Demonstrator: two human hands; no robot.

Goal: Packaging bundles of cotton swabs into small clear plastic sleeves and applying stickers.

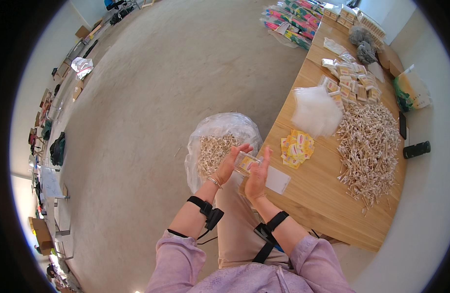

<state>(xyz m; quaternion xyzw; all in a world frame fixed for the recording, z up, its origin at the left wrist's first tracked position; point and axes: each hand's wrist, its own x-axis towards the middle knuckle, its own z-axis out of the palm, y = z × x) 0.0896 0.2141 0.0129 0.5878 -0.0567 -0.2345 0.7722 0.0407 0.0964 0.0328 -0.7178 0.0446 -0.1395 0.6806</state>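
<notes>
both hands hold a small clear packet over the table's near edge.

the left hand point(228, 163) and right hand point(258, 176) press the packet point(246, 162) between them, fingers loosely curled on its two sides; it is see-through with a yellow label showing inside. just left of the hands, on the floor, a clear bag point(221, 128) stands open with pale sticks in it. on the wooden table point(327, 215), a white card point(277, 180) lies just beside the right hand, a heap of yellow labels point(297, 149) sits near it, a stack of clear bags point(315, 111) lies beyond, and a big pile of sticks point(369, 146) spreads to the right.
</notes>
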